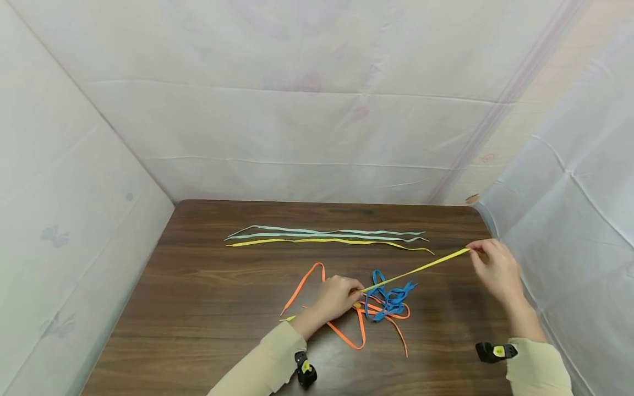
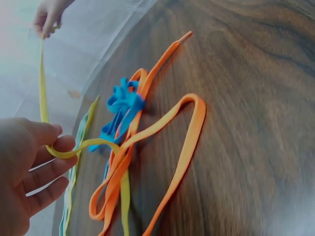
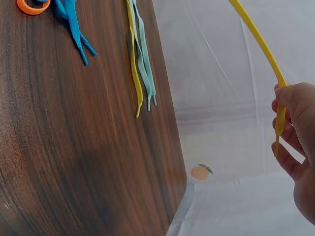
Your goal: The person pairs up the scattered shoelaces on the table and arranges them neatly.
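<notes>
A flat yellow shoelace (image 1: pixel 416 270) stretches between my two hands, slanting up to the right. The left hand (image 1: pixel 337 297) holds it between thumb and fingers, low over a loose pile, and the lace bends across those fingers in the left wrist view. Off to the right, my right hand (image 1: pixel 497 269) pinches the lace near its tipped end, which hangs below the thumb in the right wrist view. Tangled orange shoelaces (image 2: pixel 199 110) lie under and around the left hand, with a bunched blue shoelace (image 2: pixel 125 101) on them. Another stretch of the yellow lace runs beneath the orange ones.
Farther back on the brown wooden table (image 1: pixel 198 286), mint-green shoelaces (image 1: pixel 282 228) and a second yellow shoelace (image 1: pixel 297 240) lie straightened side by side. White sheeting (image 1: pixel 307 126) hangs behind the table and along both sides.
</notes>
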Tool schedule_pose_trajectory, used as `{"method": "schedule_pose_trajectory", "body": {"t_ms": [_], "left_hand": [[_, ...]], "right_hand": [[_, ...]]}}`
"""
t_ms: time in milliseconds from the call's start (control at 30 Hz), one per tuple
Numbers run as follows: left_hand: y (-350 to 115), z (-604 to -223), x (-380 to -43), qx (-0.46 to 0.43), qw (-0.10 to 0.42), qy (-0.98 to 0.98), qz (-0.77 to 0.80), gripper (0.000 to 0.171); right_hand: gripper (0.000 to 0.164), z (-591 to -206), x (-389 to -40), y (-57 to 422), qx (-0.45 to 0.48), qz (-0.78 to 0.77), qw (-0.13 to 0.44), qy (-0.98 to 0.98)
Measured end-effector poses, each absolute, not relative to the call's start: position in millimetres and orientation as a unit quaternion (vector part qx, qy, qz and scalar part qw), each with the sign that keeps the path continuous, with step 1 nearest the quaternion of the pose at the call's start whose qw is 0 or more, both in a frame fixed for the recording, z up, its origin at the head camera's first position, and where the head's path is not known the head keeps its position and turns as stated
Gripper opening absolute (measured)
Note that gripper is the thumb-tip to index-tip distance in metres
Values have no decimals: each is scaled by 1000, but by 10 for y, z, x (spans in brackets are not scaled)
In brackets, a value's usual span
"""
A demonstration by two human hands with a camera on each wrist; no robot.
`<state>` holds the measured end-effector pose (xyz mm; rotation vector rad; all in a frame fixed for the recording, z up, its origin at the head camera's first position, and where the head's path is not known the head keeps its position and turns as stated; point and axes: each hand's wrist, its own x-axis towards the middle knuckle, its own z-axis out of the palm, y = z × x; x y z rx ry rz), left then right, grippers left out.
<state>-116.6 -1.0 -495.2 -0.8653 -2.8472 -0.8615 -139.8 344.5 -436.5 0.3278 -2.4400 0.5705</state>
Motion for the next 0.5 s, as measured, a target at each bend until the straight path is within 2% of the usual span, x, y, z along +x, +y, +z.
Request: {"method": "schedule_pose_trajectory", "body": {"t_ms": [233,500], "left_hand": [[-278,-4817,-1177,-268,-19,-906,-328,13],[-514,-4764,-1185,-273,-14,-909,-315,9]], "right_hand": [[15,-4422,-1379,3467,113,210,291,-927],[14,-4458,-1378,3497,111,209,290,-927]]}}
